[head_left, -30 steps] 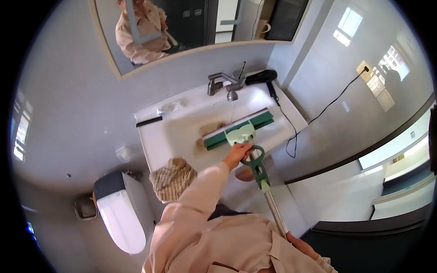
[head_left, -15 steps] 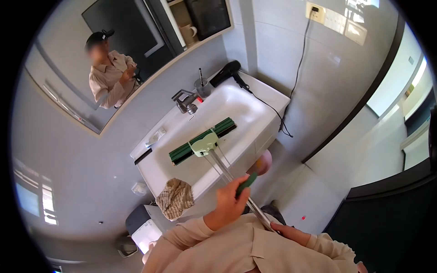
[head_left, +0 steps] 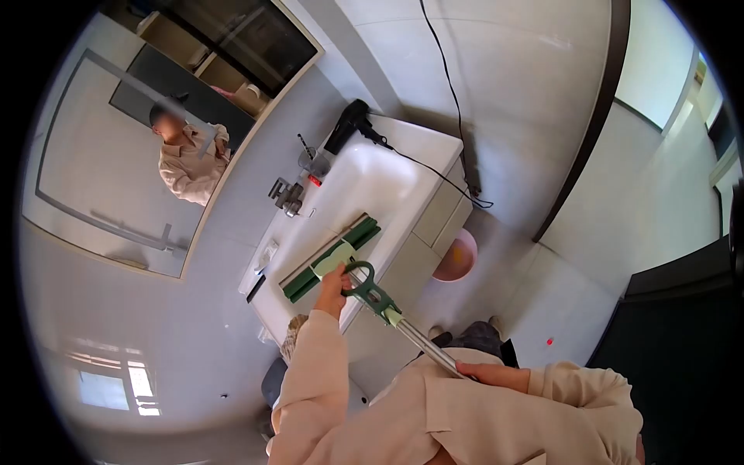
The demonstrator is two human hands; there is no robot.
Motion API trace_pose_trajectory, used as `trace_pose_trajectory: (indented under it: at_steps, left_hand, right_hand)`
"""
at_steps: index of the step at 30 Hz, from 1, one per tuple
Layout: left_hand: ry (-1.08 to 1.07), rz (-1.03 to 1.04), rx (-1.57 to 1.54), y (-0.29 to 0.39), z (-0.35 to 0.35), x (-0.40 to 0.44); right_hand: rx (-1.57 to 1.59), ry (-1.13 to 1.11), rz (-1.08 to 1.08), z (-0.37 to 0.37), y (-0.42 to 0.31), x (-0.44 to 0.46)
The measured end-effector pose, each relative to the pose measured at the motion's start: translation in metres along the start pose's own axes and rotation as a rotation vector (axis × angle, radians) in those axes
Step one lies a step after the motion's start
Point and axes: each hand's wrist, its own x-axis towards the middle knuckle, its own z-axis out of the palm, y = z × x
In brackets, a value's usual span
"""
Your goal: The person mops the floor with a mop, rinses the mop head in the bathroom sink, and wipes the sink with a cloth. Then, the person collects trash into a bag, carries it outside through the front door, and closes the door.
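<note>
A sponge mop with a green head [head_left: 332, 260], a pale green bracket and a metal pole [head_left: 422, 341] lies across the white sink [head_left: 399, 170]. My left hand [head_left: 333, 293] is closed at the mop's neck, close beside the looped dark green lever [head_left: 372, 293]. Exactly which part its fingers grip is partly hidden. My right hand [head_left: 492, 375] is wrapped around the lower pole, near my waist. A brown, textured cloth [head_left: 293, 335] hangs at the sink's near left corner, mostly hidden behind my left sleeve.
A black hair dryer [head_left: 349, 124] rests on the sink's back corner, its cord trailing over the right edge. A clear cup [head_left: 314, 161] stands near the faucet [head_left: 286, 195]. On the floor is a pink basin [head_left: 457, 256]. A mirror cabinet [head_left: 167, 178] hangs at the left.
My left hand and the green lever have moved up the pole to the mop head. The head has changed from folded-looking to flatter. The view has shifted; my right hand stays on the pole.
</note>
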Motion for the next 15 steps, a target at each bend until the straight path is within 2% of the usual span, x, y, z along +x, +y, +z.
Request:
trace_pose_trajectory:
  at_steps: [1,4,5,7,9,11,12,14,15]
  left_hand:
    - [0.007,-0.002,0.011,0.007,0.007,-0.021]
    - [0.041,0.314,0.145,0.034,0.033,-0.073]
    - [0.046,0.314,0.151,0.039,0.039,-0.088]
    - [-0.007,0.552,0.260,0.044,0.049,-0.123]
    - [0.045,0.690,0.499,0.038,0.066,-0.156]
    - [-0.063,0.808,0.646,0.016,0.080,-0.189]
    - [-0.060,0.804,0.648,0.002,0.083,-0.199]
    - [-0.155,0.979,0.649,-0.012,0.090,-0.206]
    - [-0.158,0.975,0.652,-0.005,0.085,-0.197]
  right_hand:
    - [0.025,-0.027,0.048,-0.001,-0.002,-0.006]
    - [0.144,-0.114,0.120,0.000,-0.017,-0.026]
    - [0.237,-0.173,0.141,0.000,-0.021,-0.029]
    - [0.227,-0.196,0.150,-0.002,-0.025,-0.029]
    - [0.209,-0.216,0.153,-0.001,-0.030,-0.025]
    - [0.151,-0.167,0.141,0.000,-0.032,-0.018]
    - [0.152,-0.169,0.146,-0.001,-0.027,-0.012]
    - [0.122,-0.113,0.119,-0.003,-0.025,0.001]
    - [0.128,-0.113,0.120,-0.005,-0.026,0.008]
